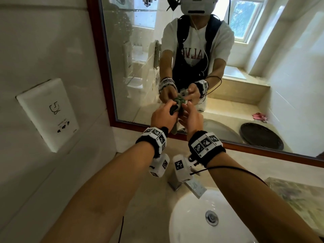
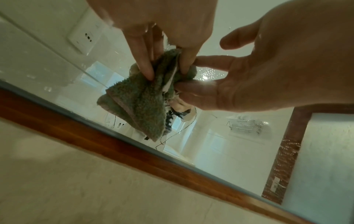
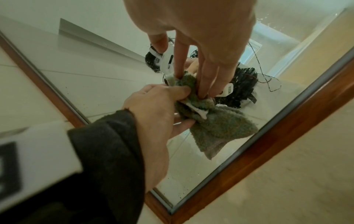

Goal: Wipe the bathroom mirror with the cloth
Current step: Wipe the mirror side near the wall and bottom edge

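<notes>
Left hand point(image 1: 162, 115) pinching upper folds of green cloth point(image 2: 141, 98) between thumb and fingertips point(image 2: 147, 72); right hand point(image 1: 192, 118) gripping same bunched cloth from the other side, fingers point(image 3: 205, 84) curled into the terry, loose end of cloth hanging free below both hands. Cloth held in the air just in front of mirror point(image 1: 133, 55), near its lower left corner, contact with the glass not determinable. Wooden mirror frame point(image 2: 118, 145) directly below, beige counter point(image 1: 152, 199) under that, white basin point(image 1: 189, 223) and faucet point(image 1: 192, 186) beneath the forearms, white wall socket plate point(image 1: 47, 113) well to the left
</notes>
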